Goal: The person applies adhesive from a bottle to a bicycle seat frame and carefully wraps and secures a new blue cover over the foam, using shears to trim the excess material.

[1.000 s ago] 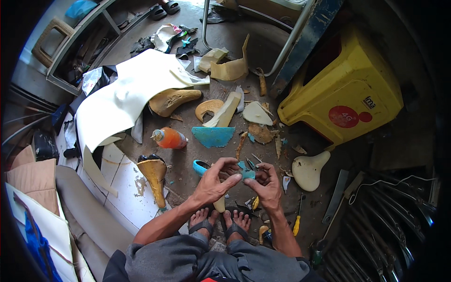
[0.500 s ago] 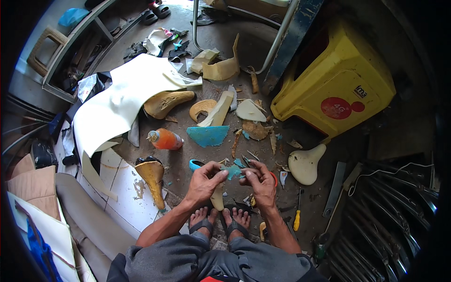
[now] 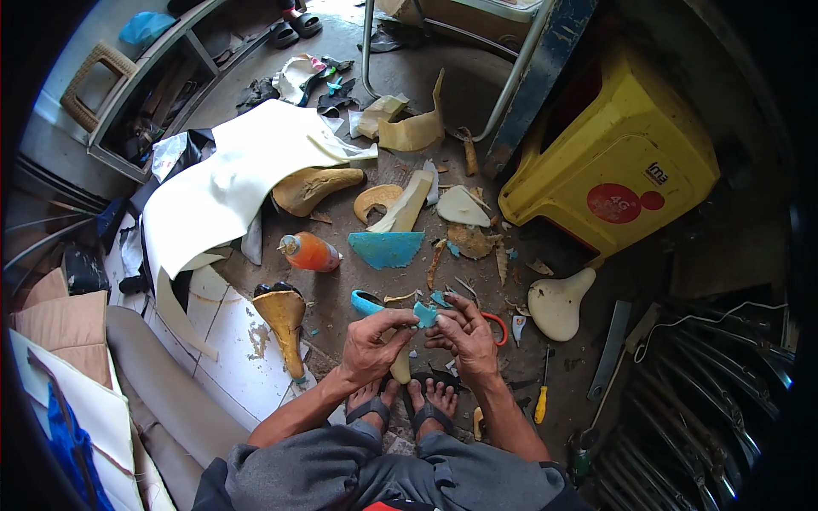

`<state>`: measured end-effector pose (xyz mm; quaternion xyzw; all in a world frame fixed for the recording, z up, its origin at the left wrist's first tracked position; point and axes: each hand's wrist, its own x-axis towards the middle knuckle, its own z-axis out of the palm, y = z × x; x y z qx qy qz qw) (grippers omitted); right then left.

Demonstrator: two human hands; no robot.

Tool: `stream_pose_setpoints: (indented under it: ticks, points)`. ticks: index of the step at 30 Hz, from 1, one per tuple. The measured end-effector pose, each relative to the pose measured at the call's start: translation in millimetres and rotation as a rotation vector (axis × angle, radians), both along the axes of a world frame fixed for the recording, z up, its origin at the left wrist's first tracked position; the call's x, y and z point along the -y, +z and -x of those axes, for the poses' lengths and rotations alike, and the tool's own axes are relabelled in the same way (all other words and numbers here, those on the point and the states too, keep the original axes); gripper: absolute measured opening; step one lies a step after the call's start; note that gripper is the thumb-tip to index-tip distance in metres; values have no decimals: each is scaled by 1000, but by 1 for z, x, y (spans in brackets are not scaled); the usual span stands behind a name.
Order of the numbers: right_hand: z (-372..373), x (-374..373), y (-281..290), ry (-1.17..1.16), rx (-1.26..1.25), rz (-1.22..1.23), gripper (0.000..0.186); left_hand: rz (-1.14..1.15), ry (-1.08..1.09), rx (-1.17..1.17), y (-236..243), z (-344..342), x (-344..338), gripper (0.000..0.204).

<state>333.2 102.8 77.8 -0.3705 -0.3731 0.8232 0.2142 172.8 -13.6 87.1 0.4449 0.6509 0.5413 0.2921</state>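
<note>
Left hand and right hand both pinching ragged turquoise scrap, near centre, raised above dark floor. Piece looks thin; gripping close to its edges, light even tension, should limit tearing. Floor strewn with foam offcuts; white tiles left, cream bicycle saddle right, yellow plastic stool far right

In front of you, the dark floor bears an orange bottle, a blue half-round piece, a cream saddle and a yellow-handled screwdriver.
</note>
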Motion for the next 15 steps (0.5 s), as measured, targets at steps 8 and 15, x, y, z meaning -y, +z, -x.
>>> stream_pose_setpoints:
  ticks: [8, 15]
  points:
    - [13, -17, -32, -56, 74, 41, 52, 115, 305, 51, -15, 29, 4, 19]
    - [38, 3, -61, 113, 109, 4, 38, 335, 332, -96, -33, 44, 17, 23]
